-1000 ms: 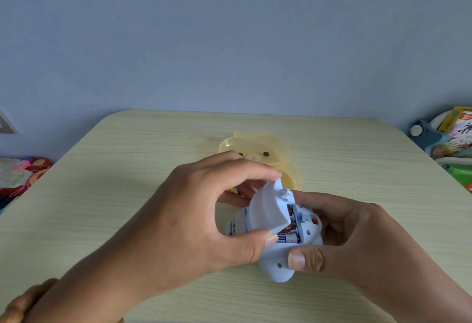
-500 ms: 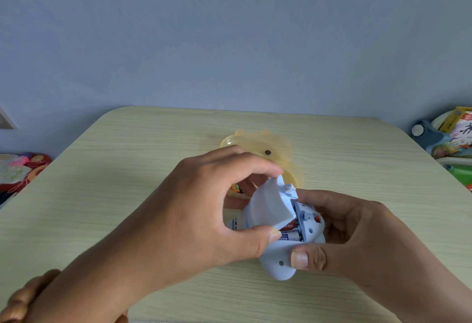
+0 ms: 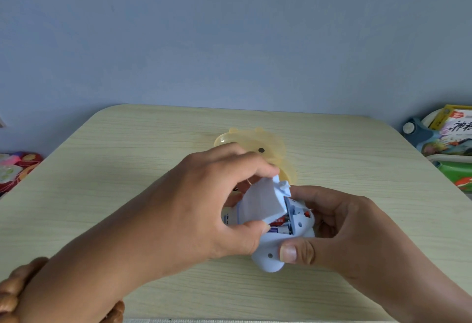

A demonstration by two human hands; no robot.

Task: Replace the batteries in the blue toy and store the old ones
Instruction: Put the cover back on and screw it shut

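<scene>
The pale blue toy point(image 3: 270, 253) lies underside up at the middle of the table, held by my right hand point(image 3: 339, 230) with the thumb pressed on its near end. My left hand point(image 3: 204, 210) pinches the toy's battery cover point(image 3: 260, 205) between thumb and fingers; the cover stands tilted over the open compartment. Batteries point(image 3: 277, 225) with red and blue labels show inside the compartment, partly hidden by the cover. A translucent yellow bear-shaped box point(image 3: 268, 147) sits just behind my hands, half hidden.
The light wooden table point(image 3: 127, 169) has rounded far corners. Off its right edge stand books and a teal object point(image 3: 444, 133). A colourful cloth point(image 3: 15, 169) lies off the left edge. A blue-grey wall rises behind.
My left hand has tilted the battery cover slightly and shifted it over the compartment. My right hand and the toy stay in nearly the same place.
</scene>
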